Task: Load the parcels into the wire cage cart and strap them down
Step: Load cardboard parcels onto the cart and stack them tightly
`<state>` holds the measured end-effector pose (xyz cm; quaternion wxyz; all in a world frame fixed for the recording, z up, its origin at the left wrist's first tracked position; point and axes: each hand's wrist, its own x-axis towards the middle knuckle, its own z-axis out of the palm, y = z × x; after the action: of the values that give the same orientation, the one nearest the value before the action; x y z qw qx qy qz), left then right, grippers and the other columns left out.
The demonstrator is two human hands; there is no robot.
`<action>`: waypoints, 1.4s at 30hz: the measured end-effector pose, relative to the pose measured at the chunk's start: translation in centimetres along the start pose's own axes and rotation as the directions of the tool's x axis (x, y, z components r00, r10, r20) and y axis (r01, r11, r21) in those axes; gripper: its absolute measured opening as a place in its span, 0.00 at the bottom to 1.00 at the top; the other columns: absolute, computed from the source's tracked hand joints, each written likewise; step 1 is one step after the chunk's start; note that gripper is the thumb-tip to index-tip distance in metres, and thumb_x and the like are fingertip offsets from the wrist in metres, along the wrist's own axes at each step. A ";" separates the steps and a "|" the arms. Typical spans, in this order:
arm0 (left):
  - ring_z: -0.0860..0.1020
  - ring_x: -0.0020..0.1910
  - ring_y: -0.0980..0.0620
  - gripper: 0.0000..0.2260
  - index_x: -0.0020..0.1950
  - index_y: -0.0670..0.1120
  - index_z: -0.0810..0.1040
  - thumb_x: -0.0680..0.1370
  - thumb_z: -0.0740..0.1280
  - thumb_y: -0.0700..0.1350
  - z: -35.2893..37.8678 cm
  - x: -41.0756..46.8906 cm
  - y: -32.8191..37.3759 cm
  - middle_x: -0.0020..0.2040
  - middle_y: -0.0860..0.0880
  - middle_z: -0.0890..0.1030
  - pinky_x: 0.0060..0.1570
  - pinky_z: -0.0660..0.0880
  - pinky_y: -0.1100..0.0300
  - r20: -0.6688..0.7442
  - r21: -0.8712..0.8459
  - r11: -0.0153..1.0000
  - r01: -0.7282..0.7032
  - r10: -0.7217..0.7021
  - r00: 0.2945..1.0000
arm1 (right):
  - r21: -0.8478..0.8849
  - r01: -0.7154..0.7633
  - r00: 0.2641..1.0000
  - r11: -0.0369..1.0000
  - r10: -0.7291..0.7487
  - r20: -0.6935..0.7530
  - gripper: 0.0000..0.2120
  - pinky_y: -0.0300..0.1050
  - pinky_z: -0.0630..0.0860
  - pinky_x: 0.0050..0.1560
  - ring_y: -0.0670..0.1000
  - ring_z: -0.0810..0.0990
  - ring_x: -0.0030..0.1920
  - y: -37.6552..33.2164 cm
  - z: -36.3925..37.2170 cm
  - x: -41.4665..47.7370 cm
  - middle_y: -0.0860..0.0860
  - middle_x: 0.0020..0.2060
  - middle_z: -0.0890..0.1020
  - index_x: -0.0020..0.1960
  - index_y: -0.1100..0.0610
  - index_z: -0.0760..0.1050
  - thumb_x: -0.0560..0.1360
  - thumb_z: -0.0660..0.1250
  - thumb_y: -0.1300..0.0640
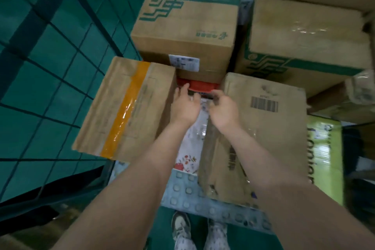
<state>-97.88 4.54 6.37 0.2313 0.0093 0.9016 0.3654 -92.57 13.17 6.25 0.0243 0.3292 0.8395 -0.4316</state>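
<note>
Green cage mesh (60, 67) is running left of the red parcel (200, 86), which is sitting wedged low under the green-printed carton (186, 32), between the orange-taped box (125, 107) and the barcoded box (263, 117). Left hand (183, 107) is reaching in, fingers nearly straight, tips touching the red edge; right hand (223, 107) is curling its fingers just right of that, hold too blurred to tell. Risk I'm seeing: dragging it out could be tipping the carton above or pinching knuckles.

Studded pale-blue mat (188, 191) meets green floor (199, 231).
</note>
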 end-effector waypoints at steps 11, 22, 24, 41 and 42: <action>0.75 0.59 0.41 0.27 0.74 0.45 0.57 0.78 0.60 0.52 8.5 -4.2 4.1 0.64 0.42 0.74 0.61 0.72 0.47 0.048 -0.200 0.921 0.333 -0.330 0.943 | -0.022 -0.605 0.790 0.796 0.596 -0.145 0.36 0.61 0.62 0.68 0.64 0.63 0.69 11.1 -10.0 -2.4 0.61 0.72 0.60 0.77 0.53 0.44 0.78 0.59 0.43; 0.72 0.63 0.41 0.28 0.70 0.43 0.66 0.77 0.60 0.59 0.7 -0.2 -0.7 0.65 0.44 0.73 0.62 0.69 0.46 -0.229 -0.069 0.930 0.360 -0.366 0.902 | 0.073 -0.332 0.943 0.941 0.329 0.052 0.28 0.50 0.72 0.45 0.62 0.77 0.54 5.4 -3.4 -2.0 0.62 0.61 0.73 0.76 0.57 0.48 0.78 0.54 0.60; 0.74 0.60 0.43 0.25 0.69 0.45 0.68 0.78 0.60 0.58 -0.5 0.9 -1.4 0.62 0.46 0.74 0.59 0.71 0.47 -0.221 -0.027 0.960 0.279 -0.278 0.935 | 0.042 -0.291 0.957 0.956 0.289 0.038 0.31 0.48 0.71 0.46 0.62 0.76 0.55 4.6 -2.3 -1.8 0.62 0.62 0.72 0.77 0.58 0.46 0.78 0.55 0.63; 0.63 0.71 0.42 0.29 0.76 0.46 0.56 0.79 0.55 0.57 -0.9 -2.0 2.0 0.75 0.46 0.60 0.68 0.63 0.43 -0.023 0.045 0.972 0.231 -0.230 0.973 | -0.108 -0.322 0.934 0.941 0.334 0.124 0.34 0.52 0.72 0.58 0.61 0.70 0.65 3.2 -4.4 -3.3 0.61 0.71 0.59 0.77 0.59 0.43 0.80 0.59 0.57; 0.65 0.69 0.42 0.27 0.75 0.46 0.58 0.79 0.55 0.57 -1.4 -2.9 2.9 0.73 0.45 0.62 0.67 0.65 0.43 -0.011 0.036 0.975 0.220 -0.219 0.976 | -0.129 -0.314 0.936 0.941 0.330 0.127 0.33 0.52 0.72 0.58 0.61 0.70 0.65 2.5 -5.2 -3.8 0.61 0.71 0.58 0.77 0.59 0.43 0.80 0.59 0.57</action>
<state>-96.36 5.19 10.32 0.2667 -0.0874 0.9045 0.3211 -86.89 16.05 9.01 0.1736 0.4280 0.7919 -0.3994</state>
